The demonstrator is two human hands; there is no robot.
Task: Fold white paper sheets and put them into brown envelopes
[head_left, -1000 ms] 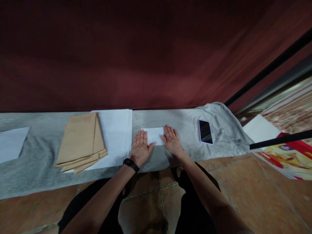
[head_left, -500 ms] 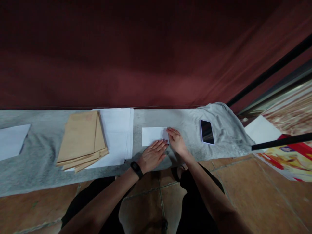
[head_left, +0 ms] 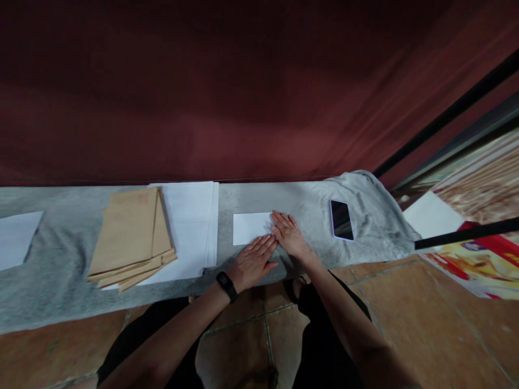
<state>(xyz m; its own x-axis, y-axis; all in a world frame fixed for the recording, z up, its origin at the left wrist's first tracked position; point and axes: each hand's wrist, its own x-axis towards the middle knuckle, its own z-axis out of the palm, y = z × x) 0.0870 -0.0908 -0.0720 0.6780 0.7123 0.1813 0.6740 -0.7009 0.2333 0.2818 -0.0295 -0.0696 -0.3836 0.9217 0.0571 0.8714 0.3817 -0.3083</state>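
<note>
A small white folded-looking sheet of paper (head_left: 250, 227) lies on the grey cloth before me. My left hand (head_left: 253, 262), with a black band at its wrist, rests flat with fingers stretched over the paper's lower right part. On the paper's right edge lies my right hand (head_left: 288, 233), fingers extended and covering that end. The fingertips of both hands come close together there. Whatever lies beneath the fingers is hidden.
Left of the paper is a stack of large white sheets (head_left: 194, 232), partly under several brown envelopes (head_left: 125, 227). Another white sheet (head_left: 16, 237) lies at the far left. A phone (head_left: 341, 220) rests to the right on the cloth (head_left: 377, 227). Dark metal bars (head_left: 466, 233) stand beyond.
My right hand has flattened and shifted slightly left onto the paper's right end. My left hand stays on the lower right part. The whole view has shifted a little.
</note>
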